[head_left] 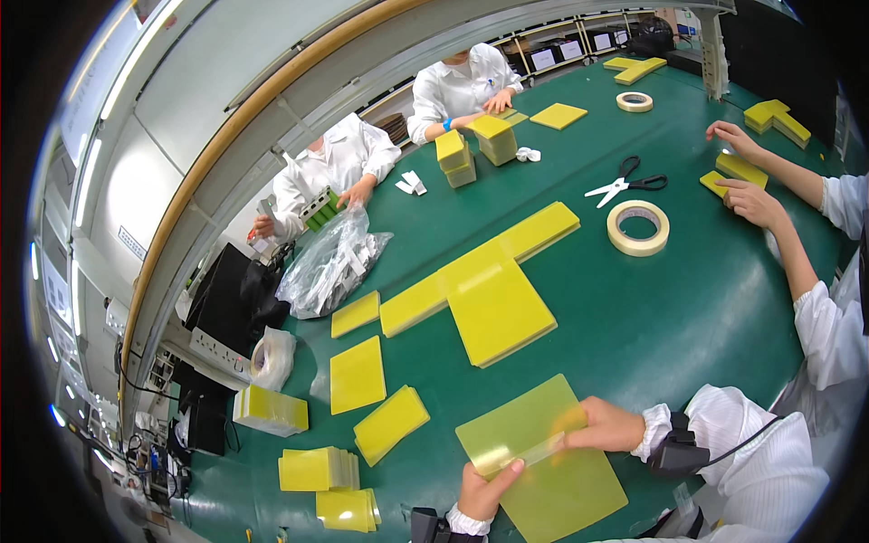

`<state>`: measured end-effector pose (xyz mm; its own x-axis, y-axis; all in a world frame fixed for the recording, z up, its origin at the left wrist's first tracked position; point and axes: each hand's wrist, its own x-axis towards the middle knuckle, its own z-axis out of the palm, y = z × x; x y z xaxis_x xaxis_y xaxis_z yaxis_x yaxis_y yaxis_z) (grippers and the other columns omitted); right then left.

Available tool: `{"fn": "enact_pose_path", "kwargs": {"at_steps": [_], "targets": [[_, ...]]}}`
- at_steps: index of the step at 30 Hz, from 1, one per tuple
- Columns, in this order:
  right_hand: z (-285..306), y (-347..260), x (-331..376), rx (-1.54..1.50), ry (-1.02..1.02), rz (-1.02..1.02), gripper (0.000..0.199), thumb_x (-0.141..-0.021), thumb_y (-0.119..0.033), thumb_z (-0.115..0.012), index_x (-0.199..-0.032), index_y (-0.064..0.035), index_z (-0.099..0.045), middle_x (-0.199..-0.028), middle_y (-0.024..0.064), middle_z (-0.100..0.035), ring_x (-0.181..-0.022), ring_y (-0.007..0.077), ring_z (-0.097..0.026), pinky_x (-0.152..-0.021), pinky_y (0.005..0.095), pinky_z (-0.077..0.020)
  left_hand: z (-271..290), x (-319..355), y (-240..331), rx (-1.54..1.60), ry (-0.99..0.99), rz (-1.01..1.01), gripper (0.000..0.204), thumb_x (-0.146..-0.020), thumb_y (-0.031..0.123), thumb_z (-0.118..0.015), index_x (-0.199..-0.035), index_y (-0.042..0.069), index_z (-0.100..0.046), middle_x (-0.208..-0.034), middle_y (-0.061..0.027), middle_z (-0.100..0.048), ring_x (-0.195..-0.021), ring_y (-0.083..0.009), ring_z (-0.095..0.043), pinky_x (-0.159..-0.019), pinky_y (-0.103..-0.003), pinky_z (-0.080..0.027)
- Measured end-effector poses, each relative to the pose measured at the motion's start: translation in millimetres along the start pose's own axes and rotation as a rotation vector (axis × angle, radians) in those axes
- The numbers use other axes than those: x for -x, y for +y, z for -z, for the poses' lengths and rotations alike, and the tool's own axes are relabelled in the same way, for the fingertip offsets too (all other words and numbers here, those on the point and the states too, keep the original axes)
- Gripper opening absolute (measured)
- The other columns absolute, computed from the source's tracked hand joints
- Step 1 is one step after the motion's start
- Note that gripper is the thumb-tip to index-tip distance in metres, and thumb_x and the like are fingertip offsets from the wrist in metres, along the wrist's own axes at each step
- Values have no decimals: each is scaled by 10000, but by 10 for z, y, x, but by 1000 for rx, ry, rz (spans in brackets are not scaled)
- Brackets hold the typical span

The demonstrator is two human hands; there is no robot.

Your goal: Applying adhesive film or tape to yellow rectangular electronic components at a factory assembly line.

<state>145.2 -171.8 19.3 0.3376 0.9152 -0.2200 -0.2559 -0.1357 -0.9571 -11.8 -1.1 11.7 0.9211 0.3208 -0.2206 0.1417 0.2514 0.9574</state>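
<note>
Hands, left (pixel 486 490) and right (pixel 606 425), both pinched on a clear strip (pixel 529 451) over a yellow sheet (pixel 552 489).

The table (pixel 652 317) is showing a deep green all over. On it, the large sheet (pixel 543 462) between the left hand (pixel 486 491) and right hand (pixel 608 425) is glowing translucent yellow, and the T-shaped stack (pixel 489 290) beyond that sheet is showing a brighter, opaque yellow. Right of that stack, the tape roll (pixel 638 228) is looking cream, and the scissors (pixel 625 181) are showing black handles with white blades. Every sleeve is appearing white.
</note>
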Motion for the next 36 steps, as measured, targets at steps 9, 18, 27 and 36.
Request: {"fn": "enact_pose_path", "kwargs": {"at_steps": [9, 18, 27, 36], "targets": [[-48, -56, 4, 96, 19, 1, 311, -822, -228, -636, -1028, 5, -619, -904, 57, -655, -812, 126, -586, -736, 273, -468, 73, -37, -58, -43, -20, 49, 258, -822, 44, -639, -1056, -36, -566, -993, -108, -622, -847, -179, -612, -740, -307, -500], [-78, -54, 12, 205, 95, 36, 328, -788, -260, -676, -984, 0, -637, -822, 68, -660, -747, 125, -593, -692, 267, -473, 20, -41, -19, -102, -18, 12, 225, -831, 160, -666, -962, -19, -624, -847, -51, -647, -749, -113, -595, -663, -252, -464], [-43, -7, 48, 140, 52, 47, 274, -809, -172, -603, -1014, 9, -620, -848, 68, -662, -758, 124, -583, -681, 273, -470, -5, -37, 57, -127, -70, 6, 229, -823, 108, -650, -1001, -24, -590, -875, -68, -631, -748, -130, -595, -661, -261, -472], [20, 23, 70, -25, -23, 32, 268, -824, -115, -561, -1055, 15, -597, -942, 60, -646, -844, 119, -572, -736, 277, -468, -2, -27, 70, -60, -94, 38, 214, -825, 99, -640, -991, -26, -589, -857, -67, -632, -757, -133, -596, -660, -264, -471]]}}
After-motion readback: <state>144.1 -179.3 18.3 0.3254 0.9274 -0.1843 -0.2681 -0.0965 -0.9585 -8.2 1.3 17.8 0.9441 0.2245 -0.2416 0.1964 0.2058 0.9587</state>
